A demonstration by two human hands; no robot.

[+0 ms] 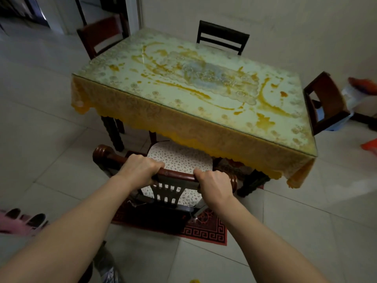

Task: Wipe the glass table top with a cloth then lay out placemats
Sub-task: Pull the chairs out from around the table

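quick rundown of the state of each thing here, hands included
left hand: grips the near chair's top rail
right hand: grips the same rail
near chair: seat partly under the table
glass table top: bare, no placemats laid
tablecloth: under the glass, edges hanging

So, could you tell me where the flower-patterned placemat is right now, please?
In the head view, the placemat lies low and central on the seat of the near chair, partly tucked under the tablecloth edge, just beyond both hands gripping the chair's top rail.
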